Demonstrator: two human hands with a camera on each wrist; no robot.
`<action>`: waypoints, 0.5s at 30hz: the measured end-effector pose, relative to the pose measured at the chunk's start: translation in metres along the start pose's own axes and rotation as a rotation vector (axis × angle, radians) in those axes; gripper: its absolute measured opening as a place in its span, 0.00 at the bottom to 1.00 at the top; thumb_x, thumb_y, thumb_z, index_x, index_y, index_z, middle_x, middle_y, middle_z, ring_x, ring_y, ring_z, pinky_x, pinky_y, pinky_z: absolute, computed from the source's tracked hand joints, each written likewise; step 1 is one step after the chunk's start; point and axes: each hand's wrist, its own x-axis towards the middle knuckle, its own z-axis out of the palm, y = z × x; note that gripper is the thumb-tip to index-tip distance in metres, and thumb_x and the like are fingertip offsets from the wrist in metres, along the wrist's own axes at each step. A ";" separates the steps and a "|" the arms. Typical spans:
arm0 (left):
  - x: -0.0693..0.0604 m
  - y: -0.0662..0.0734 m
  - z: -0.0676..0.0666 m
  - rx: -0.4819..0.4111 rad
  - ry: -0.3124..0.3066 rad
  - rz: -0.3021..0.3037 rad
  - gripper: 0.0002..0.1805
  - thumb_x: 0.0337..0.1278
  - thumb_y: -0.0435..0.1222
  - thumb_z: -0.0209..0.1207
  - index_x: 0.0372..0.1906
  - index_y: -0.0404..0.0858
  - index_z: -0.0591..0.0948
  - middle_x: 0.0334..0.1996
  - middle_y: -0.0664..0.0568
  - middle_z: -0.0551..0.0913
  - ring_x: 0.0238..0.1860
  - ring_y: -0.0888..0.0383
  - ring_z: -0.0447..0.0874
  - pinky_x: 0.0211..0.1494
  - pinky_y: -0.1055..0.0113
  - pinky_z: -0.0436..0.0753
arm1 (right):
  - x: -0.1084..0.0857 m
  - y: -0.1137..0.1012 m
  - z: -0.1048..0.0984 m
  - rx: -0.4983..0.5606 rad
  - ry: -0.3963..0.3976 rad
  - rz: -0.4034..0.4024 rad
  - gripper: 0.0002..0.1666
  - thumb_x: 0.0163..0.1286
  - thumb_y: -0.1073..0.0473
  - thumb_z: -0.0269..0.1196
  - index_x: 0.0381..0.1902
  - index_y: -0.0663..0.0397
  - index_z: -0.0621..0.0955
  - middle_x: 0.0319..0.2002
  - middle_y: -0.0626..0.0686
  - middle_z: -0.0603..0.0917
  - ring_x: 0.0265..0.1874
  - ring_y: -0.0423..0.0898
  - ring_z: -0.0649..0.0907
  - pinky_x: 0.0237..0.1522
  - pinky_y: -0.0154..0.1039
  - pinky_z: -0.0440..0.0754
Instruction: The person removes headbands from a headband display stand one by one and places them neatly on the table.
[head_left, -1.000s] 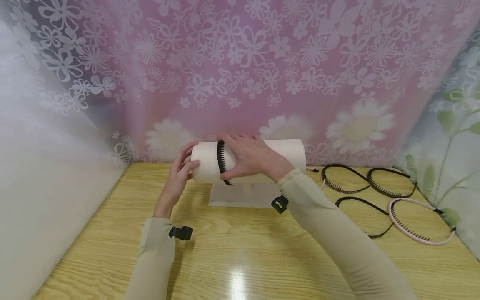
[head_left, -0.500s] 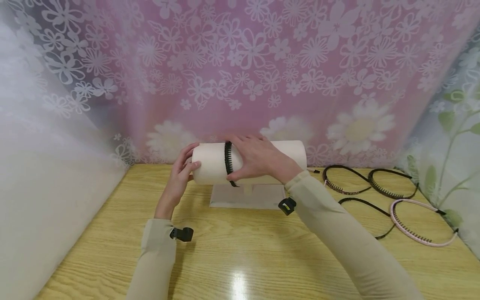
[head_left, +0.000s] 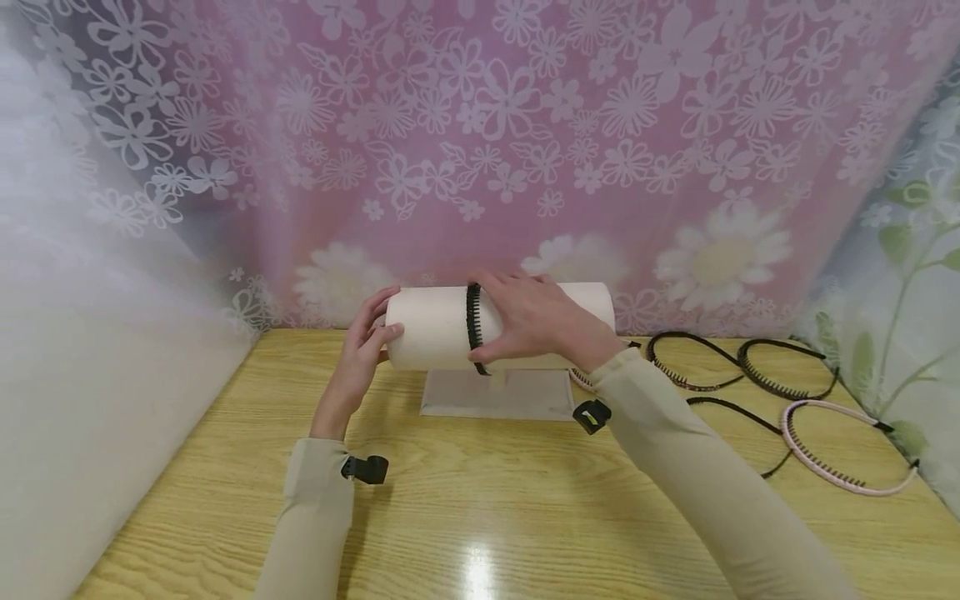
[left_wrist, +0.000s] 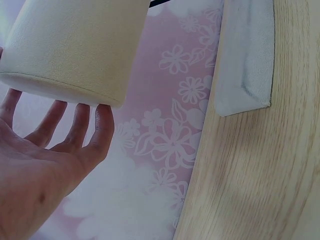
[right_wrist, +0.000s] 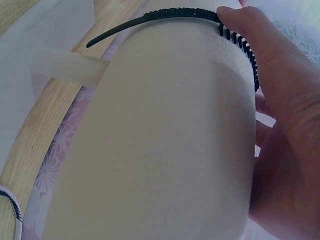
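A cream padded cylinder [head_left: 431, 329] lies horizontally on a headband stand with a pale flat base [head_left: 498, 396]. My left hand [head_left: 358, 354] holds its left end, thumb in front; in the left wrist view the fingertips [left_wrist: 104, 112] touch the end's rim. Around the cylinder, near its middle, sits a black toothed headband [head_left: 474, 321] with a braided or beaded outer face. My right hand [head_left: 528, 317] grips this headband across the top of the cylinder. In the right wrist view its thumb [right_wrist: 235, 17] presses the band's edge, one tip of the band hangs free, and the other fingers are partly hidden behind the cylinder.
On the wooden table [head_left: 420, 517] at right lie several headbands, among them a dark one [head_left: 693, 383], a black one [head_left: 787, 392] and a pink one [head_left: 813, 467]. Another, partly hidden, lies behind my right forearm. A pink floral curtain [head_left: 480, 167] hangs close behind the stand.
My right hand has slid the black headband rightward along the cylinder, from near its left end to about the middle. The left hand has stayed at the left end.
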 end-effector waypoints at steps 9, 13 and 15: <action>0.000 -0.001 0.000 0.000 0.002 -0.004 0.31 0.75 0.42 0.52 0.79 0.56 0.62 0.76 0.53 0.64 0.66 0.45 0.74 0.51 0.59 0.84 | -0.008 0.009 0.000 -0.004 0.024 0.008 0.66 0.51 0.23 0.69 0.80 0.37 0.54 0.77 0.54 0.67 0.73 0.58 0.72 0.68 0.66 0.69; 0.001 -0.001 0.000 -0.004 0.005 -0.004 0.31 0.76 0.42 0.52 0.79 0.56 0.62 0.76 0.53 0.64 0.66 0.45 0.74 0.51 0.61 0.84 | -0.012 0.012 -0.002 -0.007 0.026 0.011 0.66 0.50 0.23 0.69 0.80 0.36 0.54 0.75 0.53 0.69 0.70 0.60 0.74 0.67 0.66 0.69; 0.001 0.000 0.000 -0.006 0.006 -0.002 0.31 0.76 0.42 0.53 0.79 0.57 0.63 0.76 0.53 0.65 0.65 0.46 0.74 0.51 0.61 0.84 | -0.014 0.013 -0.003 -0.006 0.025 0.016 0.66 0.50 0.23 0.70 0.80 0.35 0.54 0.75 0.52 0.69 0.69 0.60 0.75 0.67 0.66 0.69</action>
